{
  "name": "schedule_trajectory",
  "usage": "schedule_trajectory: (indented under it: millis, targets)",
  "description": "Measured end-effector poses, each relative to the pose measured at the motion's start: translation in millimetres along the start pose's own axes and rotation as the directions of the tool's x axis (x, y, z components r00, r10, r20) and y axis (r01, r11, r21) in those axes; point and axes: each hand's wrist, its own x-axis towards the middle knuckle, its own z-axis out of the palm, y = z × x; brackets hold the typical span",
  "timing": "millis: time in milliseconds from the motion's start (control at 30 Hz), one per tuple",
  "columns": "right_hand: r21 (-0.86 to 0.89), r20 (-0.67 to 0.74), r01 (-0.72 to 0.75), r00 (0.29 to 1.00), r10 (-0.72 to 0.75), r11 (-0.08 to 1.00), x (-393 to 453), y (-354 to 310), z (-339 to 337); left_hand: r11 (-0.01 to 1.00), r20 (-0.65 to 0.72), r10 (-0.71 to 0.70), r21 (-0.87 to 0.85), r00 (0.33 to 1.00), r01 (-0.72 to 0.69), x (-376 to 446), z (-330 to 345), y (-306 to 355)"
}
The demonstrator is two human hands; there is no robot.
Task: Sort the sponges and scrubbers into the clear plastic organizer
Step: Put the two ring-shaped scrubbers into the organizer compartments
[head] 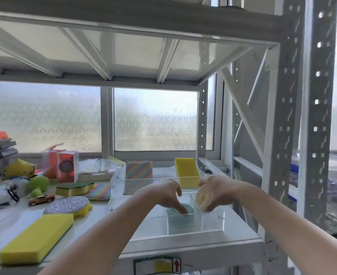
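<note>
You face a white metal rack (284, 116), frosted patterned windows (155, 120) glowing with daylight behind its shelf (193, 249).

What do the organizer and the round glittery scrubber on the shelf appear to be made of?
The organizer looks like clear rigid plastic, probably acrylic: see-through walls with bright, sharp edges. The round scrubber seems faced in metallic silver fibre, given its speckled sparkle, over a yellow, likely foam, backing.

organizer (213, 232) on shelf (96, 219), loose sponges (36, 238) left

The organizer (183, 227) is open from above; its clear dividers and the shelf post (280, 155) hem the right side.
</note>
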Motion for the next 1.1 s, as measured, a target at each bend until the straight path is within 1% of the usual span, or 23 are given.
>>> schedule_trajectory:
  millis: [367, 467, 533, 633, 700, 800, 867, 967, 1100]
  targets:
    - [-0.097, 0.003, -0.020, 1.000, 0.020, 0.995, -0.2, 1.6, 3.8, 1.000, 0.035, 0.013, -0.020, 0.999, -0.013, -1.1, 5.8, -1.9]
    - [-0.108, 0.001, -0.022, 1.000, 0.022, 0.994, 0.8, 1.6, 4.0, 0.999, 0.026, 0.020, -0.041, 0.999, -0.018, -3.4, 4.7, -1.6]
    - [-0.098, -0.021, -0.004, 1.000, 0.002, 0.995, 1.9, -2.0, 0.3, 0.997, -0.004, 0.025, -0.075, 1.000, -0.025, -9.1, -1.9, -5.0]
    - [-0.108, -0.120, 0.077, 0.989, -0.090, 0.991, 6.9, -20.4, -12.1, 0.994, -0.107, 0.019, -0.105, 0.994, -0.030, -23.4, -22.1, -21.6]
    - [-0.108, -0.193, 0.154, 0.966, -0.173, 0.982, 10.7, -45.0, -20.4, 0.992, -0.193, -0.002, -0.121, 0.981, -0.022, -36.5, -41.3, -41.3]
    - [-0.092, -0.281, 0.296, 0.908, -0.310, 0.951, 16.7, -95.3, -24.9, 0.985, -0.299, -0.074, -0.168, 0.952, 0.024, -61.7, -72.1, -83.0]
    - [-0.102, -0.312, 0.383, 0.864, -0.395, 0.918, 23.6, -132.7, -21.8, 0.981, -0.346, -0.150, -0.171, 0.926, 0.096, -82.4, -89.0, -118.6]
    - [-0.115, -0.305, 0.475, 0.819, -0.486, 0.873, 35.8, -187.1, -9.0, 0.954, -0.341, -0.291, -0.179, 0.894, 0.242, -113.0, -100.7, -172.4]
    - [-0.148, -0.197, 0.548, 0.800, -0.567, 0.823, 49.0, -247.2, 19.6, 0.920, -0.278, -0.387, -0.172, 0.879, 0.351, -138.6, -93.7, -223.1]
